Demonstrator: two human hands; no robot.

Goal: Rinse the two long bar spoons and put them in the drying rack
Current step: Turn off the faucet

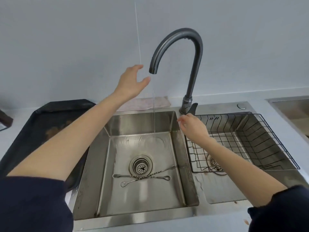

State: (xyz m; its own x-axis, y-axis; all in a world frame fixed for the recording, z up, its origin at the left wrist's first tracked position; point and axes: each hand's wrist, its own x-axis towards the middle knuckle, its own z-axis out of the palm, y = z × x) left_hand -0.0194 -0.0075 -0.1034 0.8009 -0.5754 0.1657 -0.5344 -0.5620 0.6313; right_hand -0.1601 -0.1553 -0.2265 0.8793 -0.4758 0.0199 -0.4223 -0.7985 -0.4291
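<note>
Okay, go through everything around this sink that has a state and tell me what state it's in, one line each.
Faucet: running, thin stream into the left basin.
Bar spoons: crossed on the left basin floor, not held.
Drying rack: sitting in the right basin, no spoons in it.
Left hand: open, empty, beside the spout.
Right hand: empty, by the faucet handle.

Dark navy sleeves (33,203) pushed up, forearms bare, no jewellery.

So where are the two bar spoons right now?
In the head view, the two bar spoons lie crossed on the floor of the left sink basin, just in front of the drain strainer; neither hand touches them.
</note>
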